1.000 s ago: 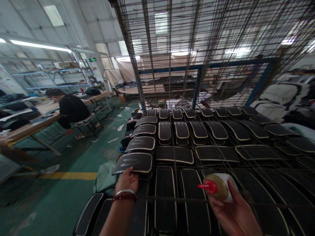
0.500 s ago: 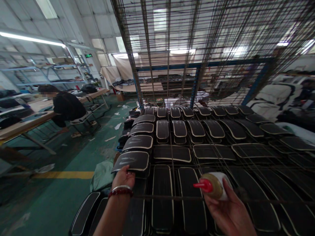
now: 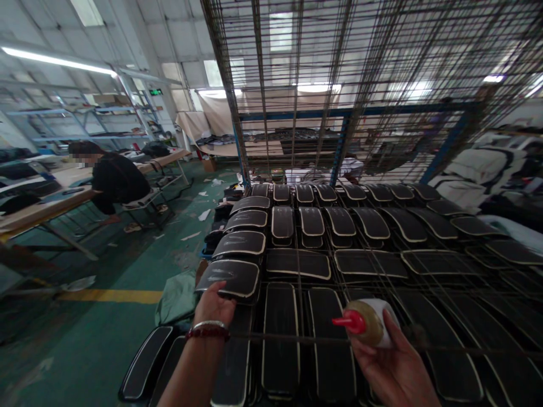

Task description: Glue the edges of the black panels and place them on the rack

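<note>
My left hand [image 3: 215, 308], with a silver and a dark red bracelet at the wrist, is at the near edge of a black curved panel [image 3: 231, 276] with a pale glued rim. Its fingers are bent at that edge, and whether they pinch the panel is hard to tell. In my right hand [image 3: 390, 359] is a squeeze bottle [image 3: 369, 322] with a red nozzle pointing left. The bottle is above rows of similar black panels [image 3: 331, 345], lying on a wire rack.
A raised wire grid [image 3: 292, 68] on a blue frame rises behind the panels. To the left, a seated person [image 3: 119, 178] leans at a long table [image 3: 80, 198]. A green cloth bag [image 3: 176, 299] lies on the floor. White bundles [image 3: 466, 169] are stacked at the right.
The view has shifted slightly. My left hand's fingertips reach a little farther over the panel. The bottle stays in my right hand, at nearly the same place.
</note>
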A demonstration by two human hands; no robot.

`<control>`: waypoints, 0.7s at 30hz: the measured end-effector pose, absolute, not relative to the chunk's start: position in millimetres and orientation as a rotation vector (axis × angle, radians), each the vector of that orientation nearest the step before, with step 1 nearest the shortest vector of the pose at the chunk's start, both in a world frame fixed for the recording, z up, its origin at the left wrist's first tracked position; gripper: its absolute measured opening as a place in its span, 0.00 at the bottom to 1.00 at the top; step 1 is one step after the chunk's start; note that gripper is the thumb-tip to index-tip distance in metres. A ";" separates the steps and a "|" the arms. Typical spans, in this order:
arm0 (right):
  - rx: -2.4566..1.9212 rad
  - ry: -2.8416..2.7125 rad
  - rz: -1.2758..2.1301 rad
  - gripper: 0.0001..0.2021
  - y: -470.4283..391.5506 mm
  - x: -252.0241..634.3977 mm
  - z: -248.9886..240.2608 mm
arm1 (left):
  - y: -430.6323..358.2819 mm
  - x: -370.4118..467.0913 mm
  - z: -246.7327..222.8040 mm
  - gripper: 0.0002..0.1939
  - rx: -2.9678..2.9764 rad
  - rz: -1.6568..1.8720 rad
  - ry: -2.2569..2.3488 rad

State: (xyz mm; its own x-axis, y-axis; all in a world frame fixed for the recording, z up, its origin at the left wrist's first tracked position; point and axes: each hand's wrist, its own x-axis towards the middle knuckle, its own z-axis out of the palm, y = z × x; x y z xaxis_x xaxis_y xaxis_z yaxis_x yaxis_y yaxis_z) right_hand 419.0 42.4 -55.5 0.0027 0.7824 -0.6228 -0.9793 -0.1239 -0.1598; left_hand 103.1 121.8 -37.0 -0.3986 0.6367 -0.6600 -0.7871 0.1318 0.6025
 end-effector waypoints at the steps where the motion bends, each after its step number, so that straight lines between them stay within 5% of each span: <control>1: -0.690 0.379 1.570 0.31 42.2 418.5 -53.9 | 122.4 104.6 -36.0 0.12 -0.185 1.547 1.246; 21: -0.676 0.393 1.576 0.26 40.2 421.0 -54.1 | 101.5 110.6 -17.2 0.07 -0.060 1.425 1.376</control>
